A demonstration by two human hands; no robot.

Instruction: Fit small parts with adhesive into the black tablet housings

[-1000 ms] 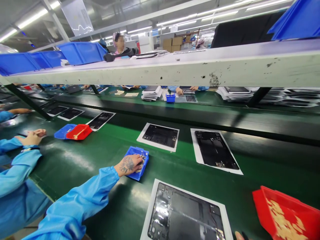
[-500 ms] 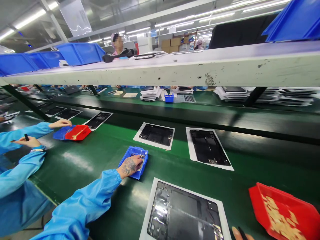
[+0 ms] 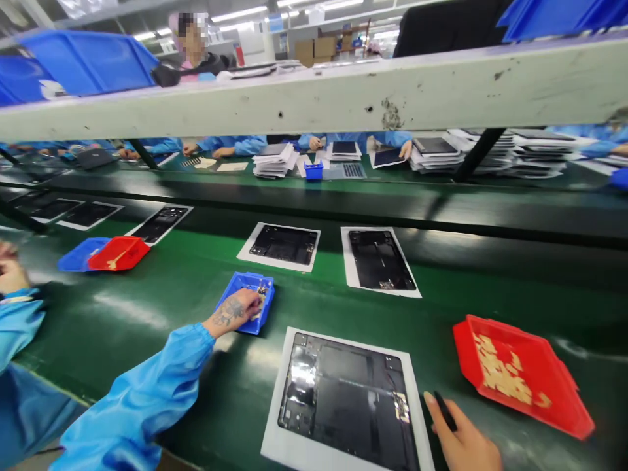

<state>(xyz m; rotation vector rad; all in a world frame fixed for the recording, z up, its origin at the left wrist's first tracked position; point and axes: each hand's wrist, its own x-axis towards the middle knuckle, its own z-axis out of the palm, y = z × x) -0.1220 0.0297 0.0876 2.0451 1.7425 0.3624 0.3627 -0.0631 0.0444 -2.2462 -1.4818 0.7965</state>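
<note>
My left hand (image 3: 234, 310), tattooed and coming out of a light blue sleeve, reaches into a small blue bin (image 3: 265, 313) of small parts. Its fingers are pinched together among the parts, and what they grip is hidden. At the lower right, my right hand (image 3: 464, 435) holds a black pen-like tool (image 3: 446, 412) between thumb and fingers. Between my hands lies a black tablet-like device (image 3: 350, 399) on a white sheet, its inner parts showing. Beyond my right hand sits a red bin (image 3: 527, 373) with pale, flat pieces in it.
Two more devices (image 3: 284, 246) (image 3: 381, 260) lie on white sheets farther back. A red bin (image 3: 119, 254) overlaps a blue one at left, near a co-worker's hand (image 3: 10, 269). A pale shelf (image 3: 314, 98) crosses above; beyond it are paper stacks and other workers' arms.
The view has tilted down and shifted right. More of my right hand and its tool shows. My left hand remains in the blue bin. The co-worker's hand has left the bins at left.
</note>
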